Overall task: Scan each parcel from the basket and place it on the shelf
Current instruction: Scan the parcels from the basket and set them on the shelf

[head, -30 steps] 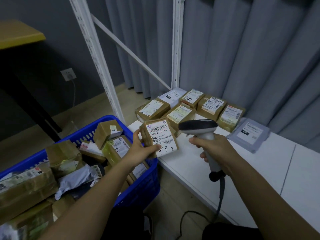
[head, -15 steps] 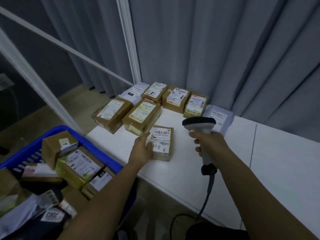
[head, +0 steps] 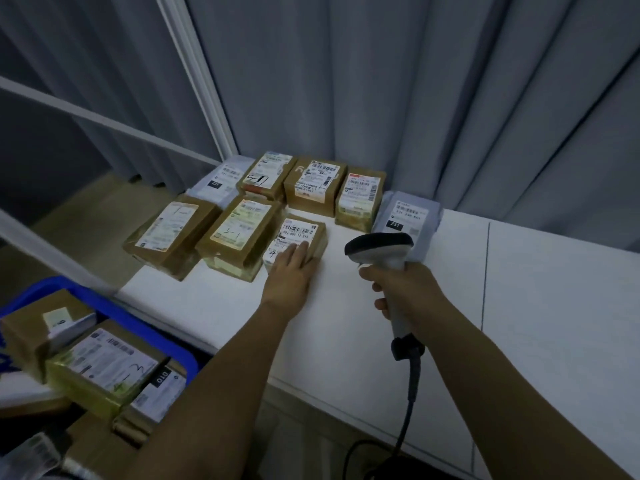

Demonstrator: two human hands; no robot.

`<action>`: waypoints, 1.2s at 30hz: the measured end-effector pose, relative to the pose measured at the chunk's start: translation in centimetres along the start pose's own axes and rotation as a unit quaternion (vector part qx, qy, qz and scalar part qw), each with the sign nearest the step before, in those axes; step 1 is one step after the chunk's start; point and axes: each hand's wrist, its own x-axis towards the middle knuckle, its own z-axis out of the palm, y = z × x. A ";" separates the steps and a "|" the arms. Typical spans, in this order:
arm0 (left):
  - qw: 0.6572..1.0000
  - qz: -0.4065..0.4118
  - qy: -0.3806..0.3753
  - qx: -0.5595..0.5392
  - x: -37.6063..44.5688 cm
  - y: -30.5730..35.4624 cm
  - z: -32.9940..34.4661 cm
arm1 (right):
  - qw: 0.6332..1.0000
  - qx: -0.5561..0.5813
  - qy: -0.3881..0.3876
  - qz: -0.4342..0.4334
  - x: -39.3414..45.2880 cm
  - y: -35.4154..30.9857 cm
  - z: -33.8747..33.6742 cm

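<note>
The left hand (head: 289, 271) is lying flat, fingers straight, on the near end of a small brown parcel (head: 300, 237), covering the lower part of its white barcode label; nothing is being gripped, the fingers are only pressing on top. The parcel is lying label-up on the white shelf (head: 346, 306), just beyond the palm and partly under the fingertips, with its far end sticking out past them. Its left edge is sitting just beside a larger brown parcel marked "3-1" (head: 242, 233), and another taped parcel (head: 171, 230) is lying further left, overhanging the shelf's front edge.

Behind them, against the grey curtain (head: 415, 98), a row is sitting: a grey mailer at the left (head: 221, 181), a brown parcel with black handwriting (head: 266, 174), a brown box with a white label (head: 315, 185), a box with a red-topped label (head: 360, 199), and a grey poly mailer marked "231" (head: 405, 216) at the right end.

The right hand (head: 401, 289) is clenching the handle of a handheld barcode scanner (head: 381, 251), holding it upright over the shelf to the right of the small parcel and apart from it, the dark head pointing away from the camera. Its cable (head: 410, 403) is hanging down over the shelf's front edge.

At lower left the blue basket (head: 187, 355) is holding more parcels, among them a yellow-green taped one marked "3" (head: 104, 372) and a brown box (head: 38, 327) behind it.
</note>
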 end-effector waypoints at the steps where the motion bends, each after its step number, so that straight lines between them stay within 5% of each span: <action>1: 1.000 -0.005 -0.012 0.009 1.3 -0.1 -0.2 | 1.000 0.003 -0.002 -0.002 0.2 0.0 0.0; 7: 0.998 -0.028 -0.058 0.014 4.4 -0.6 -3.0 | 1.000 -0.002 -0.014 -0.027 1.0 0.0 1.0; 12: 0.987 -0.050 0.073 -0.136 -0.6 -2.2 -5.2 | 0.998 -0.016 -0.026 -0.056 -0.4 -0.6 2.8; 15: 0.949 -0.073 0.139 -0.272 -5.8 -3.6 -8.2 | 0.996 -0.018 -0.049 -0.076 -2.6 -1.0 4.6; 18: 0.899 -0.182 0.142 -0.372 -11.8 -4.7 -12.2 | 0.992 -0.026 -0.057 -0.107 -5.8 -1.4 7.1; 25: 0.785 -0.317 0.252 -0.469 -27.3 -6.9 -19.2 | 0.975 -0.091 -0.112 -0.170 -16.0 1.7 13.2; 30: 0.745 -0.366 0.298 -0.471 -38.0 -8.5 -21.6 | 0.935 -0.215 -0.138 -0.245 -21.7 2.6 16.8; 36: 0.697 -0.421 0.354 -0.461 -49.1 -10.5 -22.1 | 0.831 -0.322 -0.192 -0.410 -29.0 2.3 23.5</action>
